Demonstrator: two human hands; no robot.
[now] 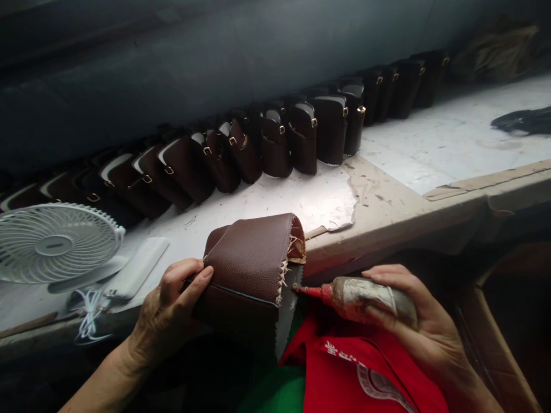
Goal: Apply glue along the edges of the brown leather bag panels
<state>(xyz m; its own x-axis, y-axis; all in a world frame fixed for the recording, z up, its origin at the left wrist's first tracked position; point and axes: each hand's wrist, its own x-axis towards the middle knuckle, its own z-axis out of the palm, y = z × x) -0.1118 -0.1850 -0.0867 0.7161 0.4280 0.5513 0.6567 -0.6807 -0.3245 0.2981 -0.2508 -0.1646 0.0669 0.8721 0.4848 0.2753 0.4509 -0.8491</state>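
Note:
A brown leather piece [247, 258], shaped like an open tube with a jagged, frayed edge, is held at its left side by my left hand [172, 307], thumb on top. In my right hand [424, 327] is a glue bottle [372, 298] with a red nozzle. The bottle lies nearly level, its tip pointing left, close to the piece's open, frayed end. Whether the tip touches the piece I cannot tell. The fingers of my left hand behind the leather are hidden.
Several dark brown leather pieces with buckles [275, 143] stand in a row along the bench [387, 212]. At the left are a white fan [54, 245], a white box-shaped device [140, 267] and a white cable [89, 315]. Red cloth [340, 378] covers my lap.

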